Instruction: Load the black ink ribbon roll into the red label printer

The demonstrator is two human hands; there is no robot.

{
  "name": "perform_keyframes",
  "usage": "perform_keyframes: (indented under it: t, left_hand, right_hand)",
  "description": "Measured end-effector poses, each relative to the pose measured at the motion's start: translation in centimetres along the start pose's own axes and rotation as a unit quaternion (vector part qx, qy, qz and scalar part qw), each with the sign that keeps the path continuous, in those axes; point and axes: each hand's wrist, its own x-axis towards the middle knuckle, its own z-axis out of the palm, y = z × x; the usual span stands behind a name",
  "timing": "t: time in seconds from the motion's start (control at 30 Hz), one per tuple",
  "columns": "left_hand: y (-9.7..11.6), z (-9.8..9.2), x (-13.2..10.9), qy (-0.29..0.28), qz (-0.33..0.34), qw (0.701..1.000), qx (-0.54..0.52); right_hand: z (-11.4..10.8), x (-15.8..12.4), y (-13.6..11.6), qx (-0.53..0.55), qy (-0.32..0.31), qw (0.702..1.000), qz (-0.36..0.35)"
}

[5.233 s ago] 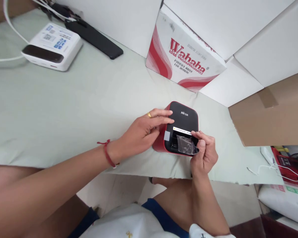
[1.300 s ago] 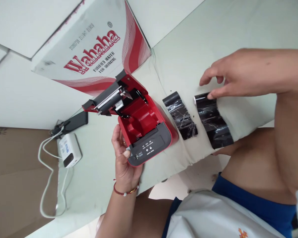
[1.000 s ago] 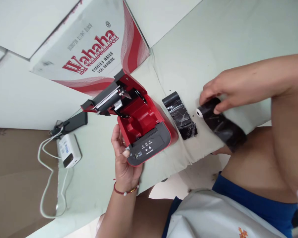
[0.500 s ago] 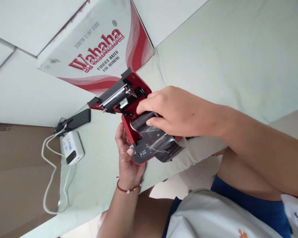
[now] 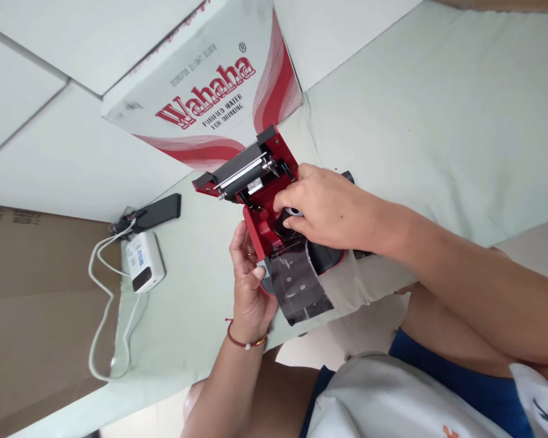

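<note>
While the right hand [image 5: 333,204], fingers curled, pinches a glossy black roll of film [image 5: 295,212] at the open bay of a boxy red and dark-grey plastic machine [image 5: 257,236], the left hand [image 5: 251,295] curls around that machine's side. The film's loose end [image 5: 301,283] hangs over the front; whether the roll is fully seated is hidden. The hinged lid [image 5: 262,150] stands raised, not yet closed, before a white-and-red cardboard carton [image 5: 210,97].

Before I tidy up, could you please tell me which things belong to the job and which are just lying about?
In the job: open red device, in the left hand; black film roll, in the right hand; perhaps the mostly hidden dark piece.
Apparently lying about: white device, black bar, Wahaha carton.
</note>
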Motion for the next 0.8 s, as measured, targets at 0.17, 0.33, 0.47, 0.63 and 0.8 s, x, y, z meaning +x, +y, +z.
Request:
perform_keyframes:
  t: [0.17, 0.33, 0.47, 0.63, 0.8]
  left_hand:
    - [0.0, 0.1, 0.0, 0.008, -0.011, 1.0, -0.019]
    - [-0.5, -0.4, 0.2, -0.015, 0.001, 1.0, -0.007]
    - [-0.7, -0.7, 0.3, -0.02, 0.017, 1.0, 0.005]
    - [-0.6, -0.6, 0.3, -0.03, 0.019, 0.999, 0.018]
    - [-0.3, -0.1, 0.3, -0.01, 0.011, 1.0, -0.016]
  right_hand:
    - [0.0, 0.6, 0.3, 0.061, 0.048, 0.996, 0.039]
    - [0.2, 0.6, 0.2, 0.134, 0.062, 0.988, 0.048]
    - [0.7, 0.7, 0.0, 0.065, 0.036, 0.997, 0.034]
    - [1.1, 1.1, 0.2, 0.018, 0.004, 1.0, 0.024]
    - [0.4, 0.3, 0.1, 0.069, 0.093, 0.993, 0.004]
